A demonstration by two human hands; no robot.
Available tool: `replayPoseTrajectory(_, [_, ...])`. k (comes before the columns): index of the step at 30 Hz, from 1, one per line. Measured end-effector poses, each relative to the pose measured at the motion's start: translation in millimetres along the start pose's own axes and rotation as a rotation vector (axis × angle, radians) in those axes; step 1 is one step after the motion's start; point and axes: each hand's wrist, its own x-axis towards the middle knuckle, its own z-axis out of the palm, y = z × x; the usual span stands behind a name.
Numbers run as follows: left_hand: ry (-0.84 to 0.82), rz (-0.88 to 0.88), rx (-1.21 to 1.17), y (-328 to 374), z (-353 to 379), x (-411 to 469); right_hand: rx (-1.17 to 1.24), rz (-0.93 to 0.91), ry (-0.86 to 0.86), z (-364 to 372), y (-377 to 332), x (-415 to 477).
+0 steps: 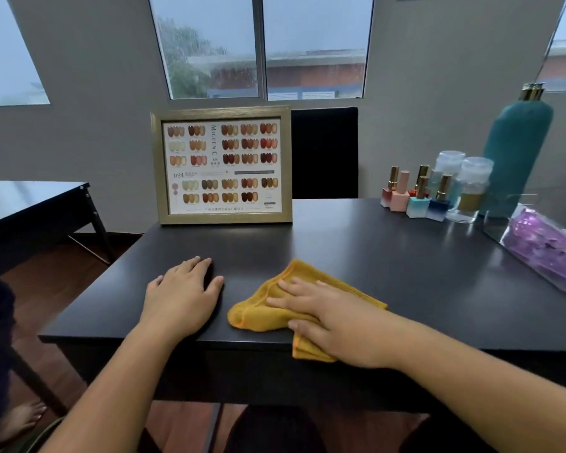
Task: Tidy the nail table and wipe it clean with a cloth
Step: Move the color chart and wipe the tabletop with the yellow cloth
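Observation:
A yellow cloth (pixel 258 308) lies crumpled on the dark nail table (pixel 389 266) near its front edge, one corner hanging over the edge. My right hand (pixel 330 318) presses flat on the cloth with fingers spread, pointing left. My left hand (pixel 183 289) rests palm down on the bare tabletop to the left of the cloth, fingers apart, holding nothing.
A framed nail colour chart (pixel 223 165) stands at the table's back left. Several nail polish bottles (pixel 417 194), two clear jars (pixel 471 191) and a tall teal bottle (pixel 517 152) cluster at the back right. A clear box with purple contents (pixel 546 246) sits at the right. A black chair (pixel 324 152) stands behind.

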Motion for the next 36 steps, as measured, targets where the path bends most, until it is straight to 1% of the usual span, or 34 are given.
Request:
replayPoseTrajectory(2, [-0.004, -0.004, 0.008, 0, 0, 0, 0.029, 0.033, 0.029, -10, 22, -31])
replayPoseTrajectory(4, [0.017, -0.002, 0.009, 3, -3, -2, 0.062, 0.131, 0.058, -26, 53, -52])
replayPoseTrajectory(6, [0.075, 0.023, -0.008, 11, -8, -2, 0.039, 0.293, 0.118, -42, 97, -62])
replayPoseTrajectory(8, [0.117, 0.067, -0.037, 24, -11, -3, -0.031, 0.496, 0.158, -58, 134, -58])
replayPoseTrajectory(9, [0.118, 0.092, -0.041, 31, -11, -3, -0.05, 0.561, 0.168, -63, 144, -51])
replayPoseTrajectory(10, [0.103, 0.117, -0.036, 39, -10, -2, -0.062, 0.58, 0.174, -66, 146, -41])
replayPoseTrajectory(11, [0.075, 0.139, -0.025, 46, -9, 0, -0.078, 0.548, 0.182, -66, 142, -29])
replayPoseTrajectory(13, [0.016, 0.163, -0.003, 58, -4, 2, -0.111, 0.415, 0.18, -59, 118, -3])
replayPoseTrajectory(14, [-0.007, 0.167, 0.004, 61, 0, 3, -0.125, 0.346, 0.159, -51, 102, 6])
replayPoseTrajectory(16, [-0.033, 0.154, -0.001, 62, 5, 4, -0.099, 0.282, 0.088, -32, 71, 13])
replayPoseTrajectory(18, [-0.039, 0.141, -0.017, 60, 9, 4, -0.056, 0.19, 0.062, -17, 49, -2])
replayPoseTrajectory(20, [-0.036, 0.14, -0.022, 58, 12, 4, -0.006, 0.106, 0.053, -15, 46, -32])
replayPoseTrajectory(22, [-0.029, 0.145, -0.019, 57, 12, 4, 0.048, 0.13, 0.076, -26, 59, -60])
replayPoseTrajectory(23, [-0.026, 0.148, -0.017, 57, 13, 3, 0.069, 0.185, 0.1, -33, 72, -71])
replayPoseTrajectory(25, [-0.026, 0.152, -0.012, 58, 13, 3, 0.035, 0.353, 0.158, -47, 104, -83])
replayPoseTrajectory(27, [-0.029, 0.151, -0.009, 58, 13, 2, -0.029, 0.557, 0.176, -62, 135, -80])
replayPoseTrajectory(28, [-0.029, 0.151, -0.008, 58, 13, 2, -0.043, 0.632, 0.172, -68, 144, -73])
replayPoseTrajectory(29, [-0.028, 0.151, -0.006, 58, 13, 2, -0.059, 0.662, 0.173, -73, 148, -62])
replayPoseTrajectory(31, [-0.025, 0.15, -0.006, 58, 14, 2, -0.106, 0.611, 0.171, -75, 140, -32])
replayPoseTrajectory(34, [-0.018, 0.152, -0.007, 58, 14, 2, -0.179, 0.368, 0.132, -57, 101, 14])
replayPoseTrajectory(36, [-0.019, 0.151, -0.015, 57, 14, 2, -0.095, 0.288, 0.07, -35, 75, 35])
